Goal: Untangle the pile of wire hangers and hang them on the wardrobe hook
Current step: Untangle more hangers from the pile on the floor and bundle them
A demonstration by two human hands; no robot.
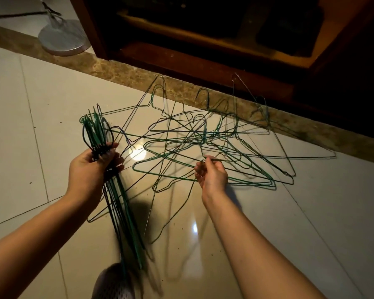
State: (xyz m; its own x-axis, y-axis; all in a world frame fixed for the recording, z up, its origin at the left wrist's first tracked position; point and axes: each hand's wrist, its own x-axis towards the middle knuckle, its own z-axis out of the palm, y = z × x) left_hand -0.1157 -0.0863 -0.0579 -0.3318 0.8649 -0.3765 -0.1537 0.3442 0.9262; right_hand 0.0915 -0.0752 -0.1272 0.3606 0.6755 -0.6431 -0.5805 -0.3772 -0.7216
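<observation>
- Far to the left of the wardrobe: a round stand base on the floor, well apart from all the wire.
- In front of the wardrobe, toward its left end: left hand, wrapped closed round a bundle of hangers. Grips at the gathered necks, with hooks pointing toward the wardrobe and shoulders trailing down and away from it.
- Judging that bundle: probably light but awkward. Thin, stiff, coated wire, likely slick and prone to fanning out or sliding unless squeezed just below the hooks.
- Directly in front of the wardrobe: pile of wire hangers, flat on the floor, with hooks and triangles threaded through one another. Reaches at its far edge the marble strip at the wardrobe's foot.
- Judging the pile: springy rather than fragile. Likely to snag and drag its neighbours if yanked. Better taken one hanger at a time by hook or neck, then lifted and turned out of the loops.
- At the pile's edge away from the wardrobe: right hand, pinching a single dark wire between thumb and fingertips. Cannot tell which part of a hanger.
- No wardrobe hook in view.
</observation>
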